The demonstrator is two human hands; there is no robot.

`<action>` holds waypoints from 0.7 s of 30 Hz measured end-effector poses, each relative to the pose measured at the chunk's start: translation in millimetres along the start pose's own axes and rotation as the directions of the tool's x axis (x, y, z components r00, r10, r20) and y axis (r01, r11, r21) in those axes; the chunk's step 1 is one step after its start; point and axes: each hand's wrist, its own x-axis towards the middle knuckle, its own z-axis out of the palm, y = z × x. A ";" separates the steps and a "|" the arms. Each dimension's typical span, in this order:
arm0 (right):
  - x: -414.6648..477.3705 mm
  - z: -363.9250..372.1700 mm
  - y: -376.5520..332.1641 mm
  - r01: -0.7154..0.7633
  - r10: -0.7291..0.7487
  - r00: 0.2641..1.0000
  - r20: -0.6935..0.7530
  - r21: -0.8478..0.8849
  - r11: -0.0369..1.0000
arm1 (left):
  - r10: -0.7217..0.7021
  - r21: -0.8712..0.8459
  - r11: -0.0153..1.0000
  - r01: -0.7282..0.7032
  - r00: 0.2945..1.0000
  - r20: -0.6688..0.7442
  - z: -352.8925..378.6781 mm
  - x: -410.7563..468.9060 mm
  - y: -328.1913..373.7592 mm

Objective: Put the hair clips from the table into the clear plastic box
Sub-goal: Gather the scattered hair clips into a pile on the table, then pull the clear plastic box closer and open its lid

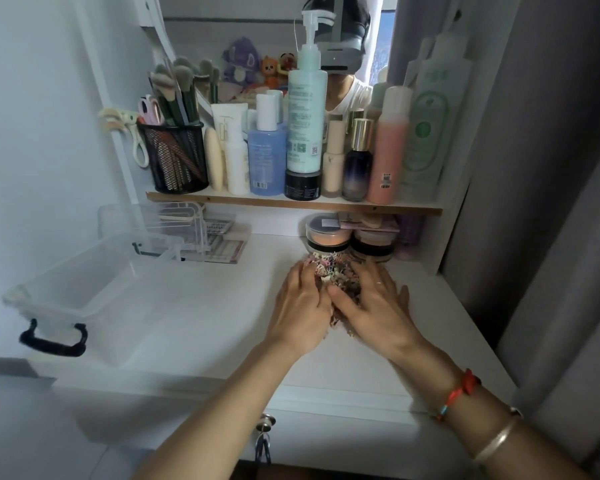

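Observation:
A heap of small, many-coloured hair clips (329,268) lies on the white table (205,306), right of centre. My left hand (300,306) and my right hand (374,303) are cupped around the heap from either side, fingers curled into it; the hands cover much of the pile. The clear plastic box (94,292) stands open at the table's left, with a black handle on its near end, and looks empty. Its clear lid leans up behind it.
A shelf (291,202) above the table's back carries bottles, jars and a black mesh cup of brushes. Powder jars (326,233) stand just behind the clips. A grey curtain hangs at the right. A drawer lock with keys (265,427) sits below the table's front edge.

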 end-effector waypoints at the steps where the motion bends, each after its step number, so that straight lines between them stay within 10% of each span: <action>1: -3.2 -1.4 0.2 0.026 -0.023 0.999 0.045 -0.047 0.999 | -0.015 -0.014 1.000 0.015 1.000 -0.015 -0.5 -0.5 -1.1; 10: 6.2 6.2 1.6 0.156 -0.123 0.987 0.105 -0.413 0.897 | -0.126 -0.206 0.973 0.103 0.987 -0.099 -8.0 0.7 1.6; 21: 8.7 1.2 -37.3 0.317 -0.329 0.944 -0.001 -0.260 0.912 | 0.000 0.114 0.993 0.025 0.977 -0.214 -74.3 -15.5 7.2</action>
